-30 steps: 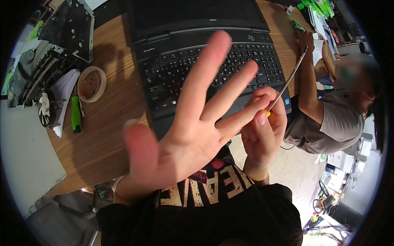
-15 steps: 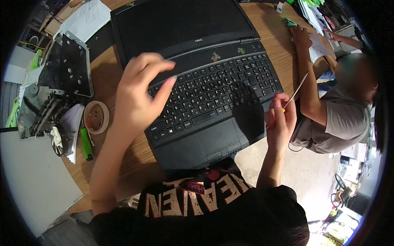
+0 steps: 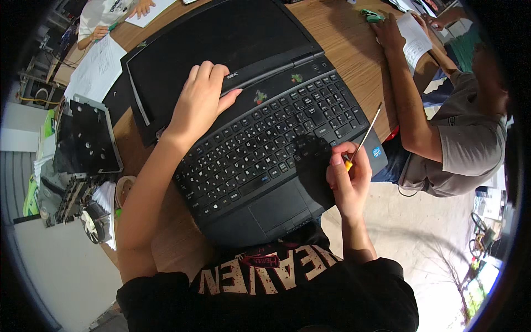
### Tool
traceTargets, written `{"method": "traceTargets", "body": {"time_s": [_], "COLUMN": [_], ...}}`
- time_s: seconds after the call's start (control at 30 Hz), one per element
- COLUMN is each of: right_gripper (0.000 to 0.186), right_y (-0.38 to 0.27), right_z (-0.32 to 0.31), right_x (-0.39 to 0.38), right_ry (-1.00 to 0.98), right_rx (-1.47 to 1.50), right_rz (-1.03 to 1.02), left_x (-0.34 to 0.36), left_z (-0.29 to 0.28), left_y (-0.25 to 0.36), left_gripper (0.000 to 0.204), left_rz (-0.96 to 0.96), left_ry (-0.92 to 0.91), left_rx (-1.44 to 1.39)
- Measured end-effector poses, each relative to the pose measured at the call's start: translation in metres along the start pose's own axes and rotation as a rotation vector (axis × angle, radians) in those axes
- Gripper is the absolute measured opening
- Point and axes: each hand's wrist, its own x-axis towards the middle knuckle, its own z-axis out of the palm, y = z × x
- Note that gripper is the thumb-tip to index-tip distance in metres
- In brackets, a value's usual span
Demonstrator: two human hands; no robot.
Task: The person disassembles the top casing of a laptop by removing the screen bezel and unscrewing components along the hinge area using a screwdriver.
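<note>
A black laptop [image 3: 276,196] lies open in front of me, its screen [image 3: 182,44] tilted back. My left hand [image 3: 200,99] grips the lower screen bezel [image 3: 260,71], fingers curled over it and thumb below. Along the screen's left side the bezel stands slightly apart from the panel, with a pale strip showing. My right hand [image 3: 351,174] is closed round a thin screwdriver [image 3: 367,131] with a yellow handle, shaft pointing up and away. This hand is over the right part of the palm rest; its shadow falls on the keyboard [image 3: 260,146].
At the left are a dark metal bracket [image 3: 88,138], a small fan [image 3: 94,222] and a roll of tape [image 3: 123,188]. Papers [image 3: 97,69] lie at the far left. A person in a grey shirt [image 3: 470,133] sits at the right, arm on the wooden table [image 3: 359,72]; another person's hands [image 3: 142,8] show at the top left.
My left hand has moved up from above the keyboard and taken hold of the screen bezel. The bezel's left side now stands apart. My right hand still holds the screwdriver.
</note>
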Motion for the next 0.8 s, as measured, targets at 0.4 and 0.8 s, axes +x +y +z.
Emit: {"method": "traceTargets", "body": {"time_s": [0.4,0.8], "right_gripper": [0.014,0.017], "right_y": [-0.001,-0.065], "right_z": [-0.015,-0.032], "right_x": [0.018,0.109], "right_ry": [-0.032,-0.356], "right_rx": [-0.020,-0.132], "right_rz": [0.010,0.034], "left_x": [0.027,0.030], "left_z": [-0.002,-0.005], "left_y": [0.009,-0.005], "left_gripper": [0.037,0.033], "left_rz": [0.058,0.038], "left_ry": [0.031,-0.170], "left_rx": [0.135,0.043]}}
